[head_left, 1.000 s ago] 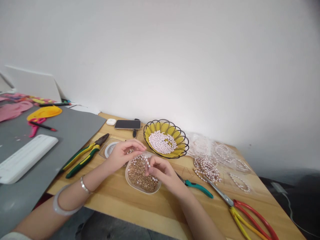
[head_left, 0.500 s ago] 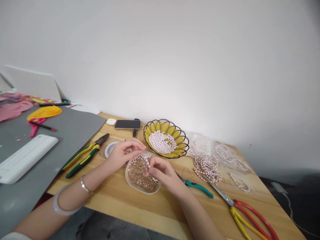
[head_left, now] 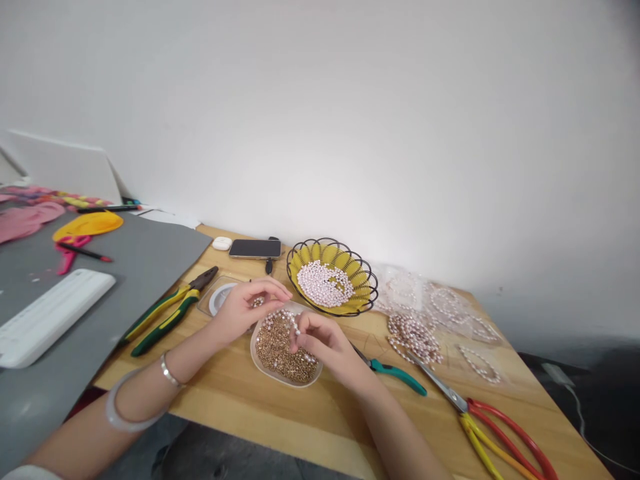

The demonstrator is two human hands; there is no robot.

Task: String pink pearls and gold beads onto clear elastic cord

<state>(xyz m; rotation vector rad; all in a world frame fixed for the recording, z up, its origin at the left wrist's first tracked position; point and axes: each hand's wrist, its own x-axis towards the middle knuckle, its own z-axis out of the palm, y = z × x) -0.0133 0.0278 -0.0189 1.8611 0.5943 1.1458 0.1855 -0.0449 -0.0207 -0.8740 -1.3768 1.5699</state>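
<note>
A string of pale beads (head_left: 293, 323) hangs over a clear plastic tub of small gold beads (head_left: 283, 350). My right hand (head_left: 320, 340) is closed in a pinch on that string at the tub's right side. Above the tub's back edge is my left hand (head_left: 253, 305), its thumb and fingers drawn together; whatever lies between the tips is too small to make out. Behind both hands stands a yellow basket with a black wire rim (head_left: 374, 277), holding loose pale pink beads (head_left: 325, 285).
Green-and-yellow pliers (head_left: 173, 310) lie left of the tub, by a white spool (head_left: 219, 298). On the right are teal-handled pliers (head_left: 400, 377), large scissors (head_left: 465, 403), a heap of bead strings (head_left: 415, 339) and bagged bracelets (head_left: 445, 303). A phone (head_left: 255, 249) rests at the back.
</note>
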